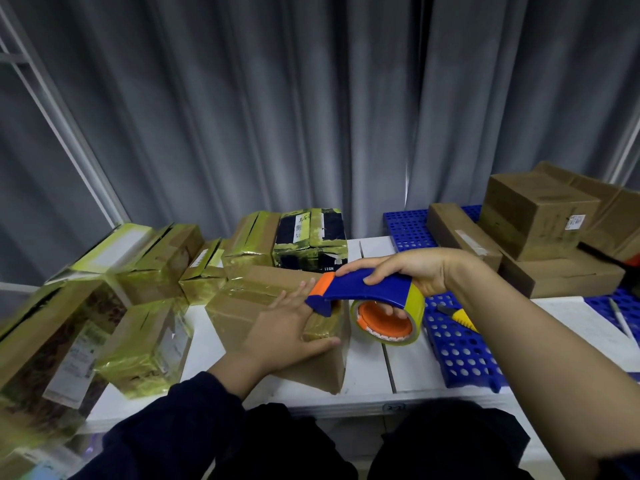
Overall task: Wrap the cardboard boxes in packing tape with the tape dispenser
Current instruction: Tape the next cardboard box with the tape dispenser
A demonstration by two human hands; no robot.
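A brown cardboard box (242, 306), partly wrapped in glossy yellowish tape, stands on the white table (408, 372) in the middle. My left hand (287, 327) lies flat on its top right corner, fingers straight. My right hand (401, 271) grips the blue and orange tape dispenser (367, 292) from above, fingers through the orange core of the tape roll (388, 320). The dispenser's blue nose touches the box's right top edge, just beside my left fingers.
Several taped boxes (145, 344) crowd the table's left side and back, one dark box (311, 240) among them. Plain untaped boxes (540, 216) are stacked at the right on blue perforated panels (457, 351). A yellow-handled cutter (460, 317) lies there. Grey curtains hang behind.
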